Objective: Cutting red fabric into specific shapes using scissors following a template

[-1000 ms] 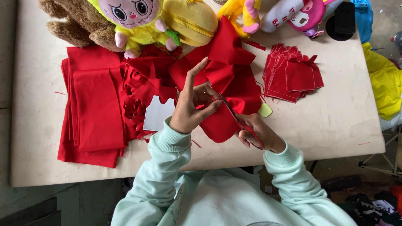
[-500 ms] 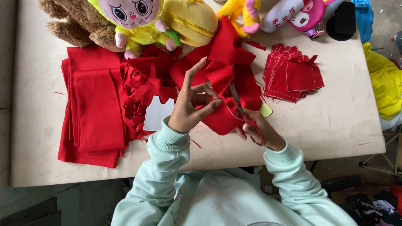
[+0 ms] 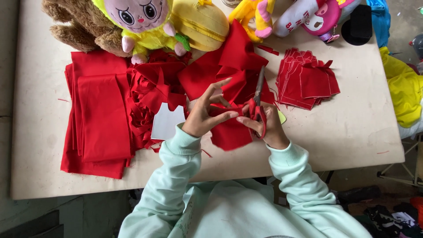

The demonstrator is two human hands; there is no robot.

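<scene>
The red cloth [image 3: 229, 132] pinched in the left hand [image 3: 200, 119] looks matt, soft and finely woven. The scissors [image 3: 257, 103] in the right hand [image 3: 269, 128] have glossy red plastic handles and dull grey metal blades. Left of the left hand lies a smooth white paper template [image 3: 166, 122]. The table [image 3: 352, 132] beneath is matt, pale and slightly scuffed.

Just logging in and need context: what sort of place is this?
Probably a small soft-toy sewing workshop: a folded stack of red fabric, a pile of cut red fabric pieces and stuffed plush toys share a plain beige worktable.
</scene>
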